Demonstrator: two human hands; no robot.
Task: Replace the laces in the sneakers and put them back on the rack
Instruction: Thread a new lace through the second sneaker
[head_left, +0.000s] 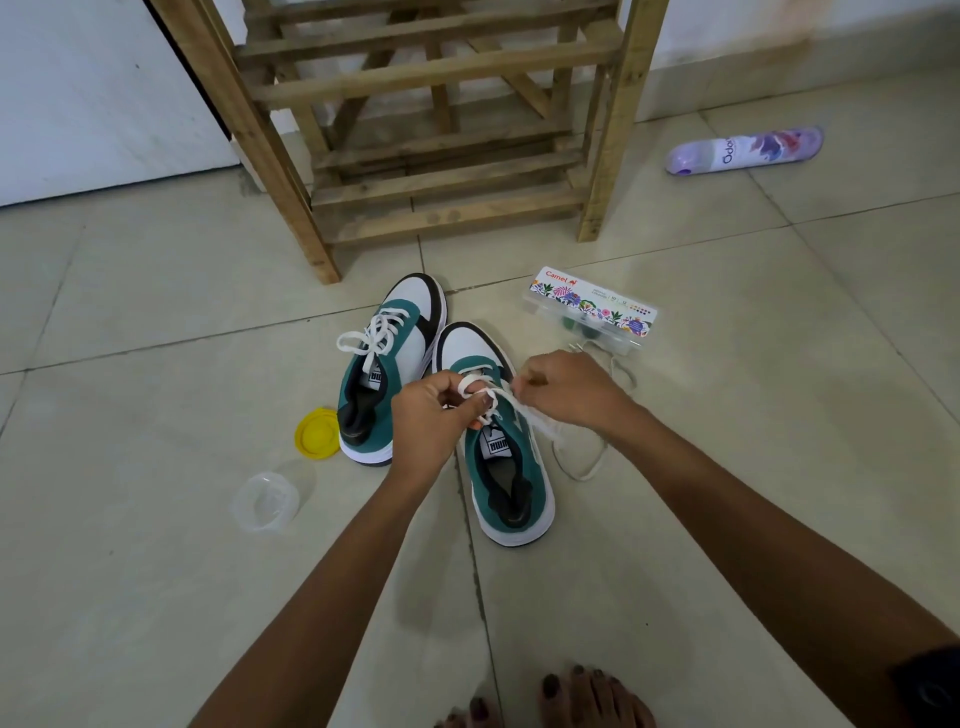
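2 sneakers stand side by side on the tiled floor (156, 571), toes toward the wooden rack (441, 130), and I use the right sneaker (511, 483) as the landmark. It is green w/ white toe and sole, and sits in front of the rack, well apart from it. The left hand (428, 421) is over its tongue area, fingers curled and pinching a loop of the white lace (475, 387). The right hand (563, 387) is just to the right of its lacing, fingers closed together on the other part of the same lace, approx. at the upper eyelets. A loose lace (582, 467) lies on the floor touching or almost touching the right side of this sneaker; I cannot tell which. The left sneaker (387, 364) is just beside the landmark on its left, a bit farther forward, and already has a white lace tied in a bow. Left of that, near the heel, lie a yellow lid (314, 434) and, closer to the person, a clear plastic cup (267, 501). Beyond the landmark to the right is a paint box (589, 309), and far right a purple spray can (745, 150) lies on its side. The person's bare toes (571, 696) show at the bottom edge.
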